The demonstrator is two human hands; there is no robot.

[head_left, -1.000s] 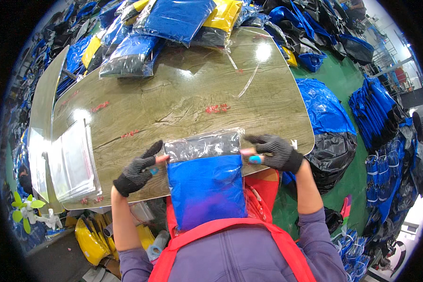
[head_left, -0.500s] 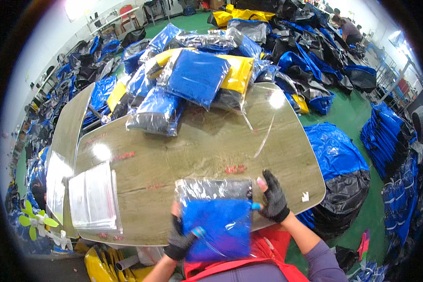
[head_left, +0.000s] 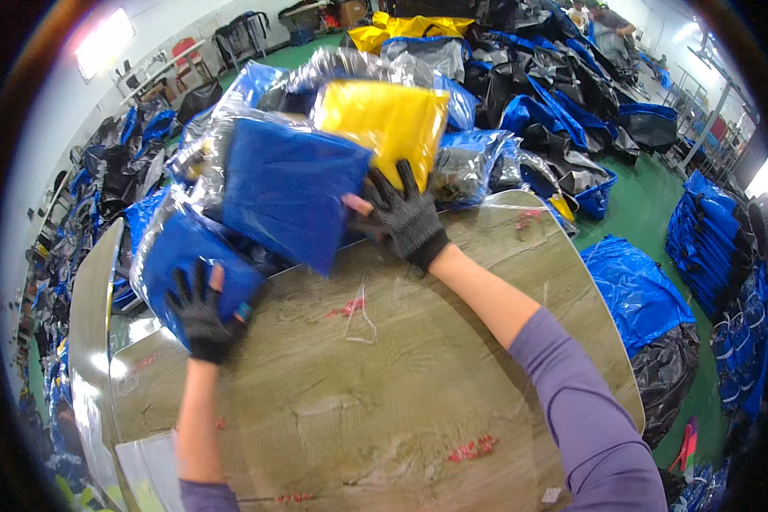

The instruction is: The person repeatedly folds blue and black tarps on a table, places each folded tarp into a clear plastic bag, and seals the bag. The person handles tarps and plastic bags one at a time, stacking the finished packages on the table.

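My left hand (head_left: 200, 314), in a dark fingerless-tipped glove, lies with spread fingers on a blue folded package (head_left: 172, 264) in clear plastic at the left of the pile. Farther right, my gloved right hand (head_left: 408, 220) presses against the pile's near side with its fingers apart. It touches the lower part of a yellow wrapped package (head_left: 386, 124). Between the hands, a larger blue wrapped package (head_left: 290, 183) leans on the heap, slightly blurred. What lies under my right palm is hidden.
The wood-patterned table (head_left: 384, 384) fills the foreground. Clear plastic bags (head_left: 149, 465) lie at its near left. Beyond the pile are heaps of black and blue material (head_left: 538, 111). A blue and black bundle (head_left: 636, 299) stands on the green floor at the right.
Both hands have moved from the table's near edge, where they held a blue wrapped package, forward to the pile. The pile's packages have shifted, and my view has moved forward.
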